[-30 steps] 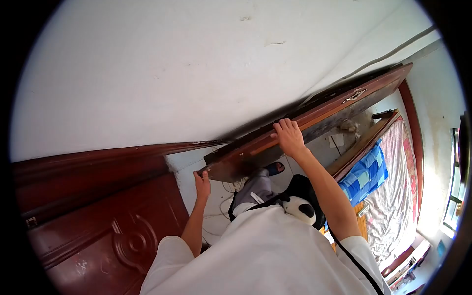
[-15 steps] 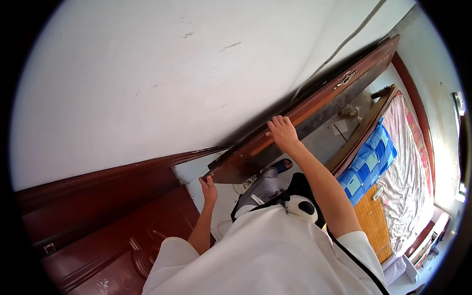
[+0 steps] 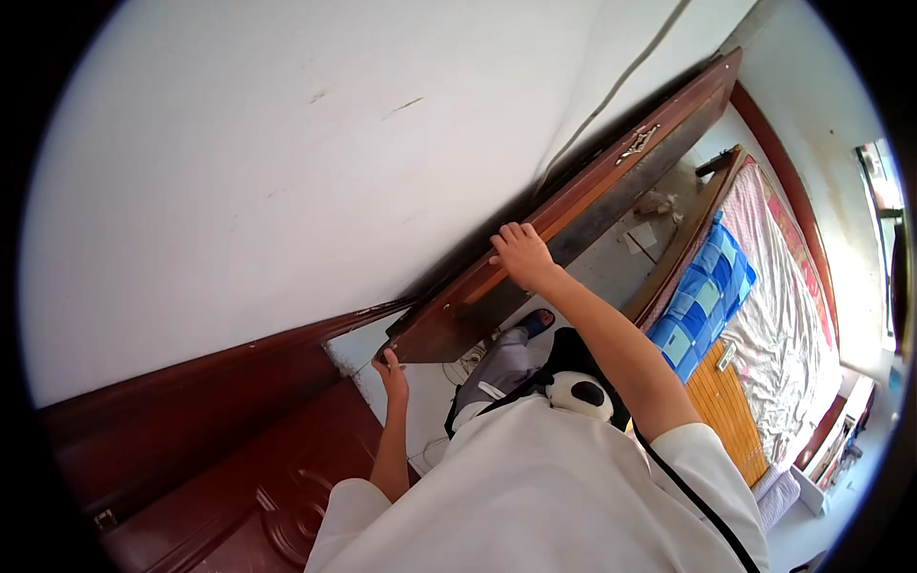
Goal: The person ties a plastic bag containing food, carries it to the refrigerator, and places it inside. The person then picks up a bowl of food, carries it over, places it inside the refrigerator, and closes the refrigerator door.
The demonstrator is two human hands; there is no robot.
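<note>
A long reddish-brown wooden panel [image 3: 583, 196], with an ornate metal fitting on its face, stands on edge beside the white wall. My left hand [image 3: 392, 375] grips its near end corner, with the thumb against the end. Farther along, my right hand [image 3: 522, 256] is wrapped over the top edge, and its fingers reach onto the wall side. What lies behind the panel is mostly hidden.
A bed [image 3: 778, 286] with a blue checked pillow [image 3: 712, 291] and a bamboo mat [image 3: 714, 406] stands on the right. Dark red carved furniture [image 3: 239, 458] is at lower left. My sandalled foot [image 3: 538, 322] is near the panel. A cable [image 3: 611, 95] runs along the wall.
The whole view has shifted, and the panel and both hands now appear farther left. Both hands keep the same hold. Any motion of the panel itself is hard to tell from the camera's.
</note>
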